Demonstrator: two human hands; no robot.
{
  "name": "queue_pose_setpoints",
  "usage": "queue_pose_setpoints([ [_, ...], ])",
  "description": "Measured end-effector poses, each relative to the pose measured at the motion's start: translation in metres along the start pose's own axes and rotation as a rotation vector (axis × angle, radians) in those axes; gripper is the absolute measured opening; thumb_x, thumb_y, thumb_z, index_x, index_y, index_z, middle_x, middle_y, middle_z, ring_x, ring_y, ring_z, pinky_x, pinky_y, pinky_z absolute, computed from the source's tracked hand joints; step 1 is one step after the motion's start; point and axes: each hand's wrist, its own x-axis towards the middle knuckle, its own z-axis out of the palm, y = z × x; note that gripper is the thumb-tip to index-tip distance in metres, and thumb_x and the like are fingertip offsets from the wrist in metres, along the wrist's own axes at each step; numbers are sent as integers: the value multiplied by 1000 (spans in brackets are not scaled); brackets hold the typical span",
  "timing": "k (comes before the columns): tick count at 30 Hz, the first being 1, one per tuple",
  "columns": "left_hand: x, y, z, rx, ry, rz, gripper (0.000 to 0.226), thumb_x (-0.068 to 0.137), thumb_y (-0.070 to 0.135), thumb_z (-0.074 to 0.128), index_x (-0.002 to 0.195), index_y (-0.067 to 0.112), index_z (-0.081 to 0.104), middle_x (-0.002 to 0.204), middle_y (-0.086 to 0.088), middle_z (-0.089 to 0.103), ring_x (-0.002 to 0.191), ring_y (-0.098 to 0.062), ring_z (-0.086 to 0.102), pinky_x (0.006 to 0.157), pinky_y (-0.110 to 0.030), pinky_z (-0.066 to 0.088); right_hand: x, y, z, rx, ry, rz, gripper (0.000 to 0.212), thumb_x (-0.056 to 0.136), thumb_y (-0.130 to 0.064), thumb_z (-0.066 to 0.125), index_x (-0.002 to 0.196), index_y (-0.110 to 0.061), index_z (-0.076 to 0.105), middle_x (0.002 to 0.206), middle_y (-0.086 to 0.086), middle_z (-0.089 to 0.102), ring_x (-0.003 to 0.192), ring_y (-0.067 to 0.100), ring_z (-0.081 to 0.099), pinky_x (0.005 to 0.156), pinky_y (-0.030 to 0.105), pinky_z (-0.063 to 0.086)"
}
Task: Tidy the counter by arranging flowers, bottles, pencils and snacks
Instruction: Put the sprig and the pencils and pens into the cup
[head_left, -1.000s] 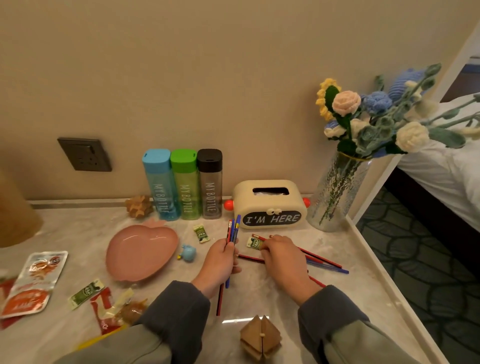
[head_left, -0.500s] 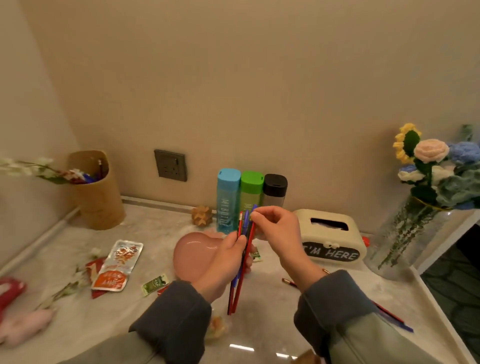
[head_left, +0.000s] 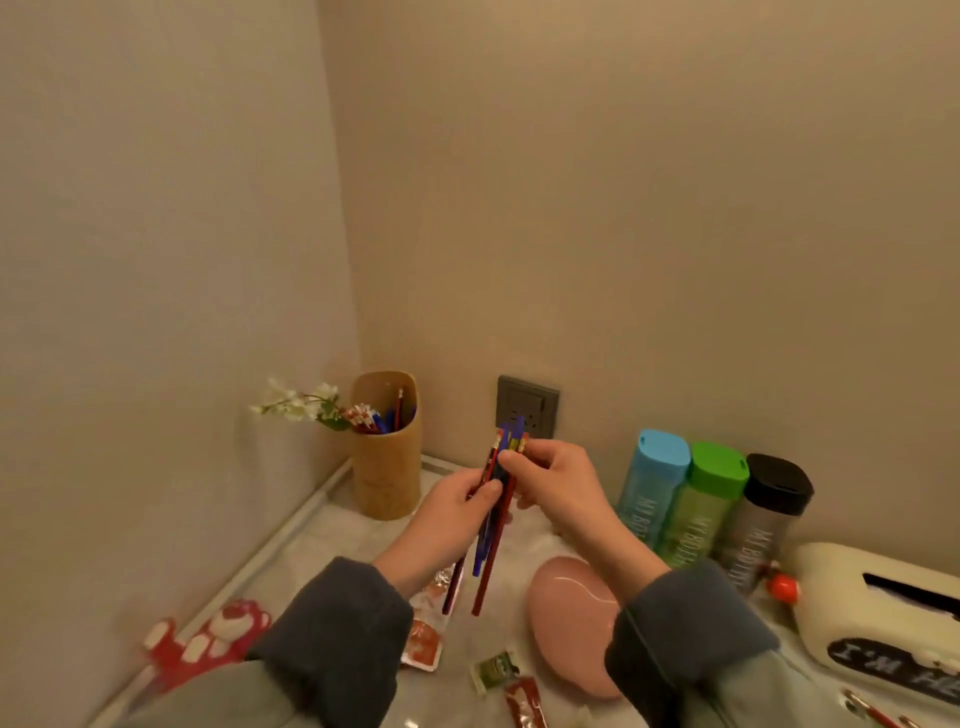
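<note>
My left hand (head_left: 449, 512) grips a bundle of red and blue pencils (head_left: 493, 535), held upright above the counter. My right hand (head_left: 558, 486) pinches the top of the same bundle near the erasers. A tan pencil cup (head_left: 387, 462) stands in the back corner with pencils and a white flower sprig (head_left: 298, 405) in it. Three bottles stand in a row at the wall: blue (head_left: 652, 483), green (head_left: 706, 501), black (head_left: 763, 519). Snack packets (head_left: 423, 631) and a small green packet (head_left: 493, 670) lie on the counter. More pencils (head_left: 878, 714) lie at the lower right.
A pink plate (head_left: 569, 618) lies under my right forearm. A cream tissue box (head_left: 878, 613) sits at the right, a red plush toy (head_left: 208, 642) at the left. A wall socket (head_left: 527, 405) is behind my hands. Walls close off the left and back.
Both hands have carried the pencil bundle up and left toward the corner cup. My view has swung left; the vase of flowers has left the frame.
</note>
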Motion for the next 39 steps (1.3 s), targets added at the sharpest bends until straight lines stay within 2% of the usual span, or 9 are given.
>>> queue_pose_setpoints([
  [6,40,26,-89,289,61,165,24,98,25,49,88,17,70,77,9,67,71,-3,64,71,-22,53,50,-56,47,-13,45,-178,21,95,-21,59,78,-22,71,62,-6,66,53,1,61,54,22,52],
  [13,81,52,-155,477,196,222,13,89,38,62,85,29,71,80,8,71,76,-10,67,76,-37,56,94,-94,78,-103,160,-365,20,94,-33,59,77,-37,69,71,-4,71,71,16,67,67,49,57],
  [17,95,45,-165,479,260,279,14,88,35,65,96,28,74,85,8,73,80,-9,68,79,-39,56,116,-86,94,-128,199,-393,14,93,-34,60,86,-42,68,77,-12,71,75,6,67,70,44,58],
  [22,108,18,-166,476,250,247,15,87,34,64,92,24,74,80,5,74,75,-10,69,76,-40,58,129,-60,108,-257,216,-416,17,92,-32,62,105,-30,73,89,-7,69,82,4,63,70,23,51],
  [26,114,4,-162,580,176,192,7,88,31,62,83,27,65,76,4,68,75,-16,65,72,-38,55,131,-42,115,-390,126,-319,14,94,-31,59,96,-28,72,80,-9,69,74,5,63,61,24,49],
  [28,117,-4,-159,638,108,137,28,86,29,65,114,28,62,102,1,70,96,-19,65,86,-39,54,132,-31,118,-492,47,-218,18,96,-30,54,95,-25,71,73,-8,66,68,8,61,60,31,49],
  [31,120,-11,-160,694,96,72,82,86,26,67,152,21,18,140,-6,51,125,-23,51,101,-36,45,129,-16,120,-552,-66,-98,26,98,-23,50,120,-22,64,92,-4,69,83,12,63,65,27,47],
  [33,119,-10,-161,695,119,89,85,86,22,67,152,23,14,143,-6,49,127,-22,50,101,-35,44,123,-13,118,-537,-91,-85,41,97,-19,50,138,-24,52,116,0,68,98,15,62,77,29,49],
  [39,107,-13,-156,629,146,182,63,89,14,62,145,27,36,140,1,52,119,-16,56,99,-37,48,103,-10,106,-469,-58,-63,46,96,-22,55,141,-22,47,119,2,64,100,13,59,82,27,48],
])
